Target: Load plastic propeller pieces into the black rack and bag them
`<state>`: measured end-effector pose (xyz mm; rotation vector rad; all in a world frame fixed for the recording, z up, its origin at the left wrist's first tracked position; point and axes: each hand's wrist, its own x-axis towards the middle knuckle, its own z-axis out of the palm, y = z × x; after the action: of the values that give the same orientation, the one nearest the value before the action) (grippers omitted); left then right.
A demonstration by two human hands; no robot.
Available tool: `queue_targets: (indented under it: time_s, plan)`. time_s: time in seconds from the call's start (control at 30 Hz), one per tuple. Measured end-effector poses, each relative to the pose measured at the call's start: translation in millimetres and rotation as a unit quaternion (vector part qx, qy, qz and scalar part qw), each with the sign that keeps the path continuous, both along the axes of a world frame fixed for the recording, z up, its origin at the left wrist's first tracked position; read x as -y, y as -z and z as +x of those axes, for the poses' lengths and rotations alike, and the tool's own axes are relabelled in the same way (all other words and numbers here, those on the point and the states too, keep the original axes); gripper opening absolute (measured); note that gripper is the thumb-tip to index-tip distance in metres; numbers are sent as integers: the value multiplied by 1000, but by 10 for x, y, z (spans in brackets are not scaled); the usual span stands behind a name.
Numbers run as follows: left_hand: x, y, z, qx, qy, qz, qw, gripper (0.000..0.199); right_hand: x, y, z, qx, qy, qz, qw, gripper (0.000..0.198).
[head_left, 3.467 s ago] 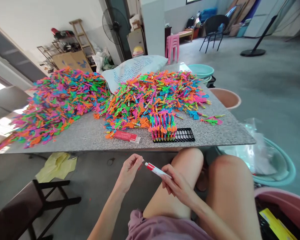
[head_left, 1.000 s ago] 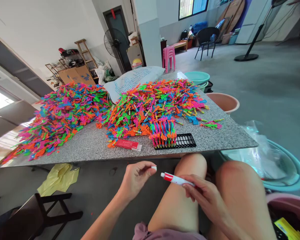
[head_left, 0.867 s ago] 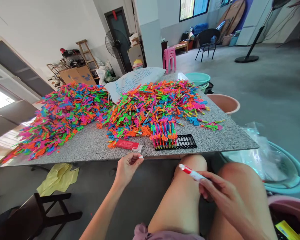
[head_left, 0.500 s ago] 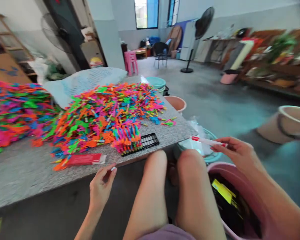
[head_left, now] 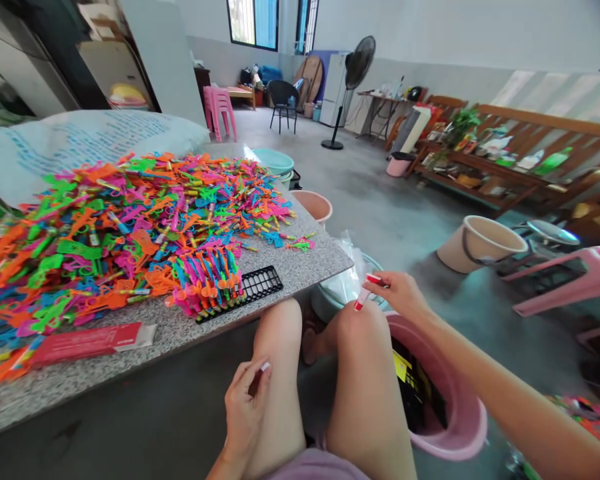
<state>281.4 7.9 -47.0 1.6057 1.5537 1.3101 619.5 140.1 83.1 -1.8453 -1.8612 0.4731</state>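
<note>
Far to the left of the left hand, a flat red box (head_left: 87, 343) lies near the edge of the speckled table (head_left: 320, 261). Behind it, ahead of the left hand and off to its left, a heap of bright plastic toys (head_left: 130, 223) spreads over the tabletop. Closer, just ahead of the left hand, a black rack (head_left: 263, 283) has toys packed upright in its left part.

The left hand (head_left: 243, 407) is raised over the left thigh (head_left: 289, 400), its forearm coming up from the bottom edge. Its fingers curl inward, and thumb and forefinger pinch a small white cap (head_left: 265, 366).

Well apart from it, the right hand reaches out past the right knee (head_left: 375, 333), its arm stretched diagonally from the lower right corner. Thumb and fingertips of this right hand (head_left: 403, 293) grip the upper end of a red and white tube (head_left: 364, 295), which slants downward, its lower end by the knee.

Under the right forearm is a pink tub (head_left: 473, 430); beyond, to the right, is a beige bucket (head_left: 457, 250).
</note>
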Motion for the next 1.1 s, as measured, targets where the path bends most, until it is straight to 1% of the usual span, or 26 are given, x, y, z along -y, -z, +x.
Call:
queue_targets:
  time_s: [0.13,0.33,0.5,0.67,0.8,0.9,1.0,1.1]
  plan:
    - [-33,-15,14,1,10,10,1000,22,-13,-33,1,56,27,-11,998,62]
    - [-63,-2,58,9,20,8,1000,21,35,-40,22,64,34,-13,997,61]
    - [-70,9,62,9,22,7,1000,22,51,-16,-27,62,25,-13,998,60]
    - [-65,-15,57,7,21,4,1000,23,44,-7,-96,92,6,3,996,61]
    - [-63,-43,57,13,20,1,1000,24,85,-97,-113,115,-12,0,993,57]
    - [-69,-59,64,19,18,-4,1000,24,127,-144,-126,117,-11,-4,993,51]
    - [-74,-67,74,28,21,-12,999,24,158,-128,-141,113,-5,15,993,48]
    - [-74,-74,81,34,25,-16,999,25,186,-107,-132,137,-11,22,990,45]
